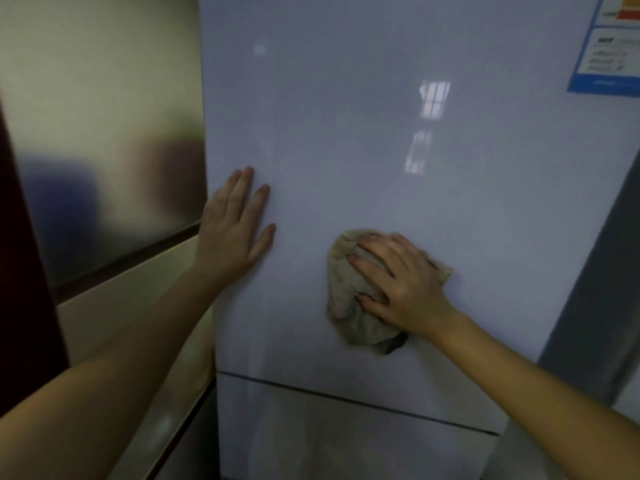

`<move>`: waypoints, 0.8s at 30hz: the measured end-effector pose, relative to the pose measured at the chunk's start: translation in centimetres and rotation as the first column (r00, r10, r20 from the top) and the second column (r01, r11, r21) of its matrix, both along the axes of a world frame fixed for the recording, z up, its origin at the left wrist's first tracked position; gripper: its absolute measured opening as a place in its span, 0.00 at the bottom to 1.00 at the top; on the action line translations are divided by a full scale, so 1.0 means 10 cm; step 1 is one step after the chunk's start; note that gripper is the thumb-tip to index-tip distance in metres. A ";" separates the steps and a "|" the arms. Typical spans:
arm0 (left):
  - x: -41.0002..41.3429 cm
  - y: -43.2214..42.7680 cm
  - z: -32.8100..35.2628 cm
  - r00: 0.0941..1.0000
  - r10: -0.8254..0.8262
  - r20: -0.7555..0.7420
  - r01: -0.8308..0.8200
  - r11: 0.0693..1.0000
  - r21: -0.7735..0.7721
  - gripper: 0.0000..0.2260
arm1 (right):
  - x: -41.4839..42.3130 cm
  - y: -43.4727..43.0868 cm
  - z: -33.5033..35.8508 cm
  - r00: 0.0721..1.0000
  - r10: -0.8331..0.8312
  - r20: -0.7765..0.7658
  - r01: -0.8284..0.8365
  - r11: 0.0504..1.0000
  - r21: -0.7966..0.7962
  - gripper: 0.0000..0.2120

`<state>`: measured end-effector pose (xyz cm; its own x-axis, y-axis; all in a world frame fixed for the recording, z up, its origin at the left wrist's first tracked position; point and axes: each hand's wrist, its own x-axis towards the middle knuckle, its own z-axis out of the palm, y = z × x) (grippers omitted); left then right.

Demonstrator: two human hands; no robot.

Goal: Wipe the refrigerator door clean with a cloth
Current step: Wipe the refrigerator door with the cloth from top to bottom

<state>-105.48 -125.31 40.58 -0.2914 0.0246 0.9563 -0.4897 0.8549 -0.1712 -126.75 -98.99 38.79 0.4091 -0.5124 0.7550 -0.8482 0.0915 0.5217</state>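
Note:
The glossy white refrigerator door (363,140) fills the middle of the view. A crumpled beige cloth (349,306) lies against its lower part. My right hand (398,278) presses flat on the cloth, fingers spread over it and pointing left. My left hand (232,230) rests flat on the door near its left edge, fingers apart and pointing up, holding nothing.
A blue-bordered label (609,46) is stuck at the door's upper right. A dark seam (346,400) separates the upper door from a lower door (346,445). A shiny tiled wall (104,133) stands to the left, and the fridge's grey side (588,271) shows at right.

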 end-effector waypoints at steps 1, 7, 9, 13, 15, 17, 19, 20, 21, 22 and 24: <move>0.02 -0.04 0.01 1.000 -0.008 0.012 0.008 1.000 -0.027 0.27 | 0.12 -0.17 -0.06 1.000 0.002 -0.003 -0.002 1.000 0.017 0.26; 0.02 -0.10 -0.01 0.996 -0.084 0.006 0.084 0.996 -0.027 0.27 | 0.78 -1.01 -0.54 0.998 0.019 -0.059 -0.013 0.994 0.109 0.22; 0.02 -0.10 0.00 0.994 -0.105 -0.005 0.105 0.994 -0.022 0.27 | 0.93 -1.19 -0.63 0.998 0.019 -0.063 -0.013 0.994 0.105 0.21; 0.04 -0.11 -0.02 0.986 -0.168 -0.018 0.168 0.985 -0.028 0.25 | 0.98 -1.28 -0.72 0.997 -0.008 -0.077 0.014 0.997 0.076 0.21; 0.05 -0.10 -0.05 0.981 -0.190 -0.028 0.190 0.982 -0.004 0.25 | 0.90 -1.19 -0.74 0.996 0.001 -0.089 0.006 0.997 0.079 0.21; 0.06 -0.09 -0.10 0.981 -0.194 -0.032 0.194 0.981 0.019 0.25 | 0.78 -1.02 -0.76 0.996 -0.002 -0.095 0.011 0.995 0.097 0.21; 0.07 -0.08 -0.13 0.982 -0.187 -0.037 0.188 0.982 0.034 0.25 | 0.65 -0.82 -0.77 0.995 -0.005 -0.102 0.017 0.993 0.119 0.20; 0.06 -0.08 -0.15 0.982 -0.186 -0.041 0.188 0.981 0.044 0.25 | 0.58 -0.69 -0.78 0.995 -0.013 -0.103 0.026 0.991 0.135 0.20; 0.06 -0.07 -0.17 0.982 -0.186 -0.043 0.188 0.981 0.051 0.25 | 0.49 -0.55 -0.80 0.994 -0.024 -0.102 0.040 0.988 0.150 0.20; 0.05 -0.05 -0.20 0.982 -0.184 -0.041 0.186 0.981 0.058 0.25 | 0.41 -0.39 -0.82 0.994 -0.044 -0.100 0.060 0.985 0.161 0.21; 0.02 -0.01 -0.27 0.984 -0.174 -0.033 0.176 0.981 0.079 0.26 | 0.25 -0.08 -0.87 0.993 -0.093 -0.077 0.105 0.980 0.167 0.21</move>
